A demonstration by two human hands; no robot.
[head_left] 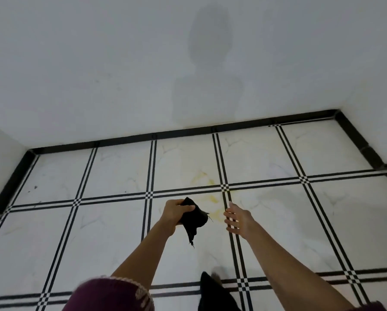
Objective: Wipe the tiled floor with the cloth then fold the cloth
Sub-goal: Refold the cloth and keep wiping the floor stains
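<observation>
My cloth (193, 217) is plain black. The floor (322, 221) is glossy white tile with faint grey veining, crossed by paired black lines that meet in small black-and-white checks. A yellow stain (207, 180) smears the white near one crossing. The skirting (188, 132) is solid black and the wall (98, 63) pale grey-white. My sleeve (111, 295) is maroon with pale patterned trim.
</observation>
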